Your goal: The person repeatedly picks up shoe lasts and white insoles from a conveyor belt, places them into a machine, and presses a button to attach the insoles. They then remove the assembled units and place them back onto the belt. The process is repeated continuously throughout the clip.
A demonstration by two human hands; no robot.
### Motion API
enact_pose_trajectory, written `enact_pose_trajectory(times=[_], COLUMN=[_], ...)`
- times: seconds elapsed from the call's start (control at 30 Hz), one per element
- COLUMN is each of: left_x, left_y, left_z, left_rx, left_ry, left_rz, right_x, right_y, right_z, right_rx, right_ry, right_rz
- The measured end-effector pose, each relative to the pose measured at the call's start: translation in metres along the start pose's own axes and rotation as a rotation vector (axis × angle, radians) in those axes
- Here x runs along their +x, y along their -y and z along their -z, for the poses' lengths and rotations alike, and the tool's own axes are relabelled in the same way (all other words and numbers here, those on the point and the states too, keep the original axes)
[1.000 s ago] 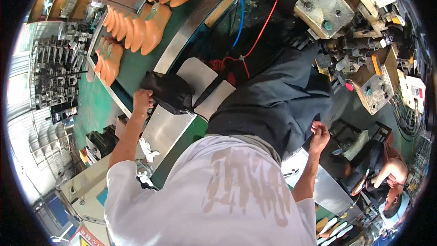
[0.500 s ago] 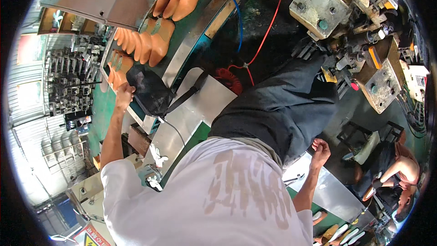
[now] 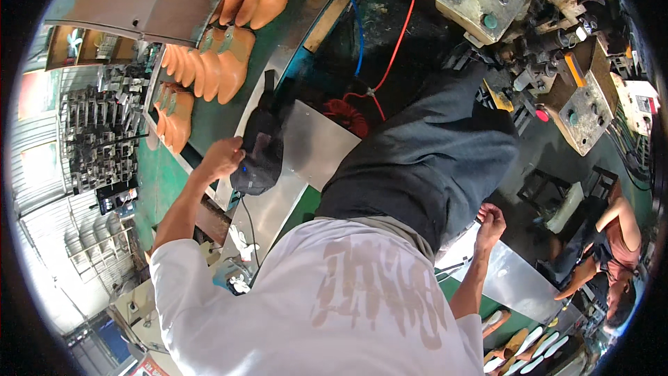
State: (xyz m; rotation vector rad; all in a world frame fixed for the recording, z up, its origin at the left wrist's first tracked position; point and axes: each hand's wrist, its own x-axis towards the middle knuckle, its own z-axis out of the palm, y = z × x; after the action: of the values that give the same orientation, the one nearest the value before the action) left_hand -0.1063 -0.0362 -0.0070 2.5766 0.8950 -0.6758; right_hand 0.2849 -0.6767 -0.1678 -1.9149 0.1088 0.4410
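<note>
My left hand (image 3: 224, 158) is closed on the edge of a black bag (image 3: 261, 160), a soft pouch with a dark strap and a small blue light on its side. The bag hangs over the metal bench top (image 3: 321, 145) at my left, and a thin grey cable (image 3: 252, 226) runs down from it toward me. By my right hip, my right hand (image 3: 491, 225) is held with its fingers curled in, and I see nothing in it. Below that hand lies a shiny metal surface (image 3: 515, 282).
Orange shoe lasts (image 3: 221, 69) stand in rows on a green-topped bench at the far left. Red (image 3: 403, 28) and blue (image 3: 358, 17) hoses hang ahead. Machines with a control box (image 3: 480, 0) stand at the right. A seated person (image 3: 612, 244) works at the right edge.
The bag has swung right and turned more upright in my left hand, moving away from the lasts. My right hand stays by my hip. The seated person's arms have shifted.
</note>
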Motion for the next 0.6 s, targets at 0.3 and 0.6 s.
enact_pose_trajectory(times=[0.3, 0.6], left_x=[0.018, 0.032], left_y=[-0.012, -0.018], left_z=[-0.069, -0.072], left_rx=[0.042, 0.001], left_ry=[-0.073, 0.072], left_rz=[-0.321, -0.158], right_x=[-0.015, -0.022], right_y=[0.013, 0.008], right_z=[-0.018, -0.023], right_rx=[-0.262, -0.327], right_ry=[-0.033, -0.05], right_rz=[0.06, 0.092])
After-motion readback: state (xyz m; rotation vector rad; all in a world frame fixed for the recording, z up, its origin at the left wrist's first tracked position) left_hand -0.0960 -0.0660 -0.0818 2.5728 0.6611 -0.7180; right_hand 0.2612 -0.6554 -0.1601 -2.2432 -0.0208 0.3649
